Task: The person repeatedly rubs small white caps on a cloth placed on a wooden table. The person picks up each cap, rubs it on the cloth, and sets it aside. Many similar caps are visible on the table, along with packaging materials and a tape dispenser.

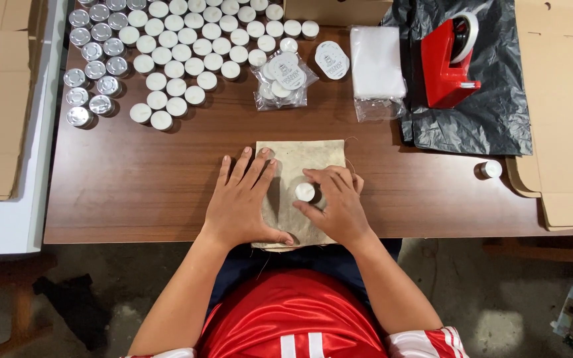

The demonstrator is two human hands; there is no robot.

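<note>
A small beige cloth pouch (303, 159) lies flat at the near edge of the brown table (140, 185). My left hand (241, 202) presses flat on the pouch's left side, fingers spread. My right hand (335, 202) rests on the pouch's right half and pinches a small white tealight candle (305, 191) between thumb and fingers. A thin drawstring (351, 162) trails from the pouch's upper right corner.
Several white tealights (187, 50) and silver-cupped ones (94, 56) stand at the far left. A clear bag of round labels (283, 76), a stack of plastic bags (375, 63), a red tape dispenser (447, 59) on black plastic (492, 113), one lone tealight (491, 170), and flat cardboard (562, 106) surround the pouch.
</note>
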